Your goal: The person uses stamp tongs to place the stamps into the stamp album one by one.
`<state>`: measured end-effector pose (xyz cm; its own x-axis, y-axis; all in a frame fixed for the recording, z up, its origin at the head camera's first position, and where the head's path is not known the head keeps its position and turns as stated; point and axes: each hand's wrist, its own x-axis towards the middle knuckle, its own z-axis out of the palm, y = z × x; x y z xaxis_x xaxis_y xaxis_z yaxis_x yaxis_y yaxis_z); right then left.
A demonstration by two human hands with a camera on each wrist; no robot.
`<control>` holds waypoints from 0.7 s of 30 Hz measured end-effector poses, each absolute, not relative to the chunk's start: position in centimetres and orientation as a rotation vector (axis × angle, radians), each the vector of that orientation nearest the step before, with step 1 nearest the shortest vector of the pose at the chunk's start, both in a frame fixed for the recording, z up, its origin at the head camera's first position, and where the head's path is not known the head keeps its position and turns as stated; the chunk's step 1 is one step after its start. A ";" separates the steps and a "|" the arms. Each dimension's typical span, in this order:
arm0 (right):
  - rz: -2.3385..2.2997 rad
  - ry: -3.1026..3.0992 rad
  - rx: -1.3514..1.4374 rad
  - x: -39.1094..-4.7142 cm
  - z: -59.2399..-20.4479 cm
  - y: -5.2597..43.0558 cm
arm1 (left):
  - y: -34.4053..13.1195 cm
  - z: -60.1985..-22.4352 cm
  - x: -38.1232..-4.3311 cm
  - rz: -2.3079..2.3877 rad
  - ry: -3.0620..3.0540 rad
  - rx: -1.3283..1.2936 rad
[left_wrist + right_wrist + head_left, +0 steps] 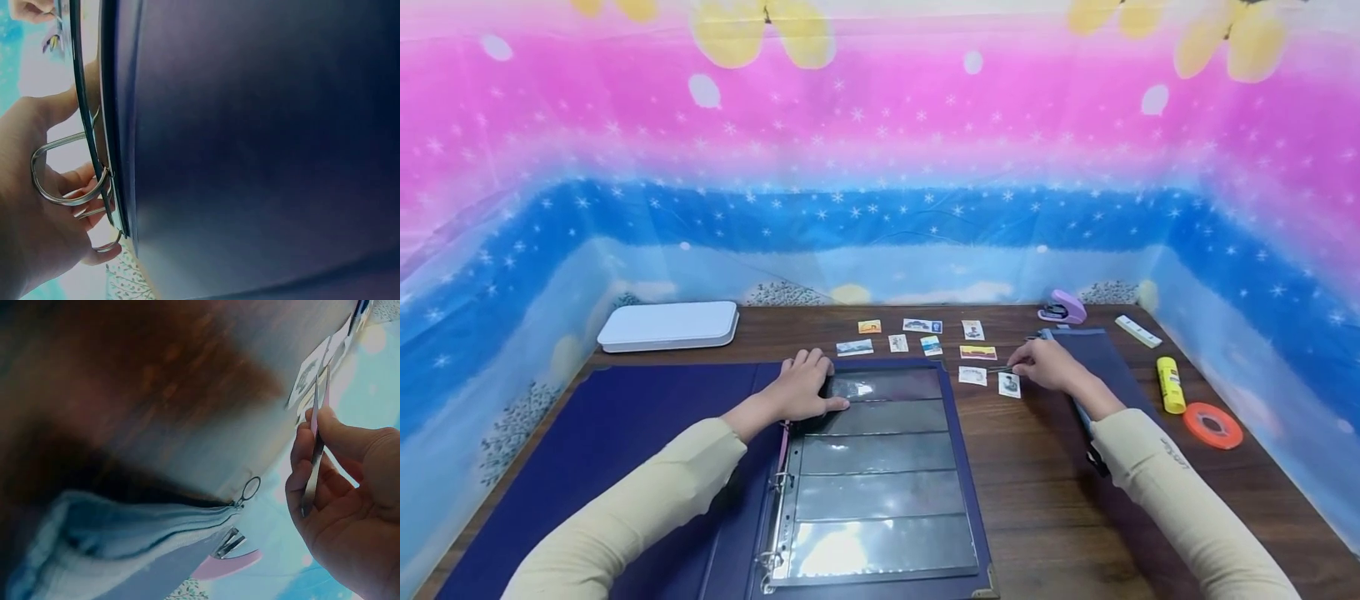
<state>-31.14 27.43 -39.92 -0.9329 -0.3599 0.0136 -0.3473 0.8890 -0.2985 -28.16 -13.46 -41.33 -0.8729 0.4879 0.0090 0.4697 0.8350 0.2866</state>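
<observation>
Biggest first: dark wood bench (1030,508), and on it I have the blue binder (587,433) lying open, cover to the left; looks stiff and heavy, so I'd shift it by the board edges, not the rings. Pocket page (880,496) sits on the rings over the right board, five clear-fronted strips, glossy; probably slick and floppy, best steadied at the margin near the rings. Soft-looking dark pouch (1105,358) under the right forearm, should sag if lifted. My left hand (805,385) is at the page's far-left corner, fingers spread, thumb stretched over the top strip; can't tell if anything presses hard. My right hand (1041,365), farther right, has its fingers pinching metal tweezers (310,481), points a little apart; light and springy, I'd judge, hold mid-shank and squeeze gently. Smallest: nine loose paper stamps beyond and to the right of the page, on the bench, the nearest being the pale stamp (972,376) and the grey portrait stamp (1009,385), both right by the tweezer points; contact unclear. Nearly weightless, thin, easily creased or flicked away: take one flat by an edge, clear of corners.
</observation>
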 end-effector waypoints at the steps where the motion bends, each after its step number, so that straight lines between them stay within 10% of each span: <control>1: -0.466 3.007 -0.566 -31.2 -39.9 27.4 | -13.4 -41.3 -28.2 0.435 2.948 0.774; 21: -0.502 2.906 -0.450 -31.9 -39.6 26.6 | -13.4 -41.4 -28.0 0.390 2.983 0.843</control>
